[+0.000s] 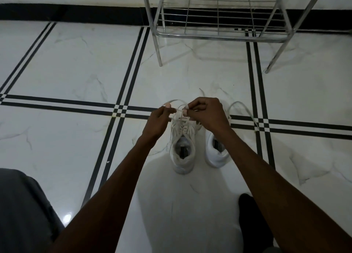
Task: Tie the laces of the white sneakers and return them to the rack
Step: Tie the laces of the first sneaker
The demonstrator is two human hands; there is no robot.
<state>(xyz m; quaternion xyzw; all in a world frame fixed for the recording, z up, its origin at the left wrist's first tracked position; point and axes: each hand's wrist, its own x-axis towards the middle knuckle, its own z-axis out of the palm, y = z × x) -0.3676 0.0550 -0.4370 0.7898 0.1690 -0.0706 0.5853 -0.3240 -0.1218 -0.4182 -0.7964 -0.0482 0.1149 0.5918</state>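
White laces (179, 108) pinched by left hand (160, 119) and right hand (206, 114) above left sneaker (182, 148); rack (219, 24) beyond.

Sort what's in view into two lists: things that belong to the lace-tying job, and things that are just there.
Part of the job:
- left white sneaker, its white laces pinched by left hand and right hand
- right white sneaker, its loose white lace trailing on the floor
- silver metal wire rack

Just there:
- white marble-look floor tiles with black stripes
- black skirting band
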